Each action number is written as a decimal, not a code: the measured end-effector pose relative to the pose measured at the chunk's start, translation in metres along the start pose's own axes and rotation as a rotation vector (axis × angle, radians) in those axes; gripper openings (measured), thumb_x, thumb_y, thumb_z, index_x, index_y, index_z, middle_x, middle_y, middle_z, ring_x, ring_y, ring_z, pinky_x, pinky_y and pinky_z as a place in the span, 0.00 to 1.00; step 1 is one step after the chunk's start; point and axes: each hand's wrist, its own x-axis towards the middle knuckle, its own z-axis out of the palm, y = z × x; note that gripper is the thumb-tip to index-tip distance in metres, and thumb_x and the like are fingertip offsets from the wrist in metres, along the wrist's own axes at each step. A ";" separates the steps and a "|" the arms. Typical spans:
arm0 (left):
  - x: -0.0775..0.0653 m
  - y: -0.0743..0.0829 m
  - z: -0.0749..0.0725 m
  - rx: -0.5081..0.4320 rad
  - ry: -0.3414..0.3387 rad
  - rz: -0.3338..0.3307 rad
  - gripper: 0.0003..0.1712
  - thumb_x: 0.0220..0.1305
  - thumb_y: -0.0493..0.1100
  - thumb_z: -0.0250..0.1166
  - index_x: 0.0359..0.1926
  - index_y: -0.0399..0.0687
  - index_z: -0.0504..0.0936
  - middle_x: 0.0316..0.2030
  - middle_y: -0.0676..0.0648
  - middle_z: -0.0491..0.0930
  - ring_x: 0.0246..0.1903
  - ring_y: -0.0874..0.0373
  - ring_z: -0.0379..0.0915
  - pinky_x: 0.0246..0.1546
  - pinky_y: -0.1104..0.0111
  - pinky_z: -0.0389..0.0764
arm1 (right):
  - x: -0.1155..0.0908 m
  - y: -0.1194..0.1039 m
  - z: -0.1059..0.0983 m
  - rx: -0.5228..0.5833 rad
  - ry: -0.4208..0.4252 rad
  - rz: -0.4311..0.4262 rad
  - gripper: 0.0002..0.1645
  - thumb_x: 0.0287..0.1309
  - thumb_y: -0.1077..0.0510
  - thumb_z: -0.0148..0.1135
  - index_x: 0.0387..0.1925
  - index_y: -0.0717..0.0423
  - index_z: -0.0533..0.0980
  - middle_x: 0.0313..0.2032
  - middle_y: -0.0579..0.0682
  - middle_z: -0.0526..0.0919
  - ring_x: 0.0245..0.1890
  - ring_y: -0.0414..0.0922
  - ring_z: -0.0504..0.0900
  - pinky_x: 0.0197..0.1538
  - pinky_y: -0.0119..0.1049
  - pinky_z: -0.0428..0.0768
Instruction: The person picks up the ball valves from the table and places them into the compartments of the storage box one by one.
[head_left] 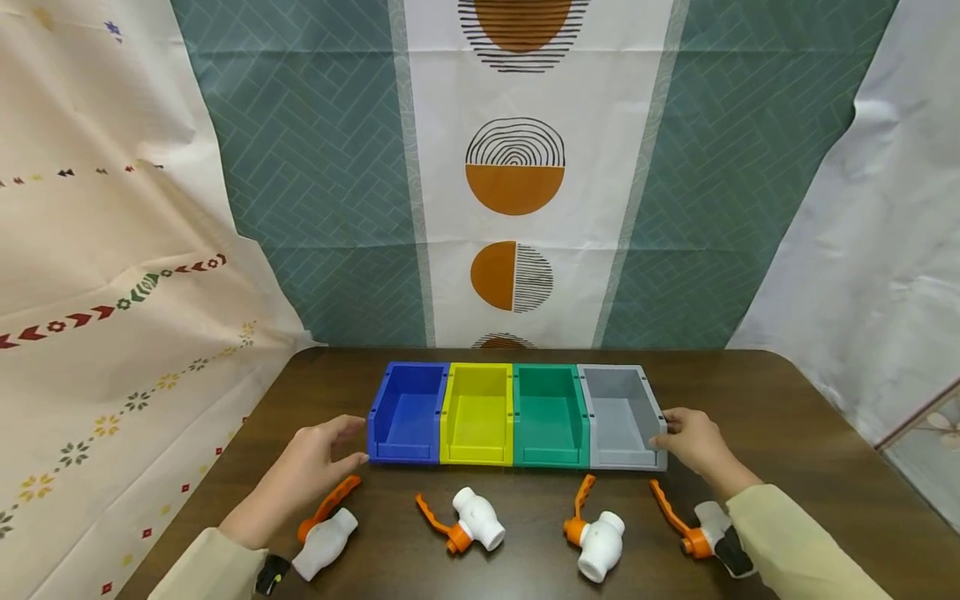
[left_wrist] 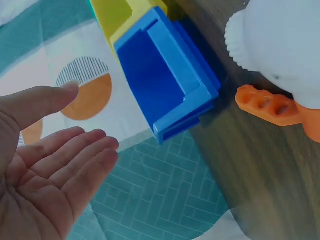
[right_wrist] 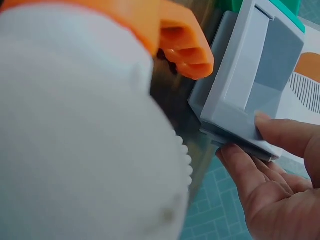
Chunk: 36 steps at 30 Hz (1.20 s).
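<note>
Four storage bins stand side by side in a row: a blue bin (head_left: 410, 417), a yellow bin (head_left: 480, 408), a green bin (head_left: 551, 412) and a grey bin (head_left: 621, 417). My left hand (head_left: 307, 467) is just left of the blue bin, thumb and fingers spread. In the left wrist view that hand (left_wrist: 55, 170) holds nothing, and a gap separates it from the blue bin (left_wrist: 150, 75). At the other end, my right hand (head_left: 697, 446) pinches the grey bin's right side wall. The right wrist view shows the thumb (right_wrist: 280, 132) inside the wall and the fingers outside.
Several white ball valves with orange handles lie in front of the bins, among them one near my left forearm (head_left: 326, 542), two in the middle (head_left: 480, 518) and one by the right sleeve (head_left: 712, 525). Patterned cloth (head_left: 517, 250) hangs behind the brown table (head_left: 420, 567).
</note>
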 end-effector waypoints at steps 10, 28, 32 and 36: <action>-0.018 0.005 0.003 0.094 -0.005 0.091 0.22 0.50 0.38 0.72 0.48 0.34 0.80 0.45 0.40 0.83 0.46 0.43 0.79 0.44 0.53 0.80 | 0.002 0.001 -0.003 -0.010 -0.012 -0.006 0.28 0.46 0.65 0.68 0.47 0.80 0.71 0.43 0.74 0.80 0.44 0.65 0.80 0.44 0.53 0.81; -0.029 -0.002 0.006 0.065 -0.212 0.190 0.33 0.43 0.48 0.77 0.50 0.35 0.79 0.47 0.42 0.82 0.48 0.45 0.78 0.46 0.54 0.79 | 0.004 0.002 -0.006 -0.006 -0.041 -0.008 0.27 0.46 0.64 0.68 0.45 0.79 0.72 0.41 0.73 0.81 0.40 0.60 0.81 0.41 0.51 0.81; -0.032 -0.006 0.006 0.071 -0.203 0.210 0.36 0.40 0.48 0.78 0.50 0.34 0.79 0.47 0.42 0.82 0.47 0.45 0.78 0.46 0.55 0.79 | 0.005 0.002 -0.005 -0.001 -0.047 -0.004 0.27 0.47 0.64 0.68 0.46 0.79 0.72 0.42 0.73 0.80 0.41 0.61 0.81 0.43 0.53 0.81; -0.034 -0.009 0.005 0.074 -0.197 0.228 0.40 0.37 0.49 0.79 0.51 0.33 0.77 0.48 0.41 0.81 0.48 0.44 0.77 0.47 0.56 0.79 | 0.005 0.002 -0.005 -0.004 -0.052 0.003 0.28 0.47 0.64 0.68 0.47 0.79 0.71 0.43 0.74 0.80 0.42 0.62 0.80 0.44 0.54 0.80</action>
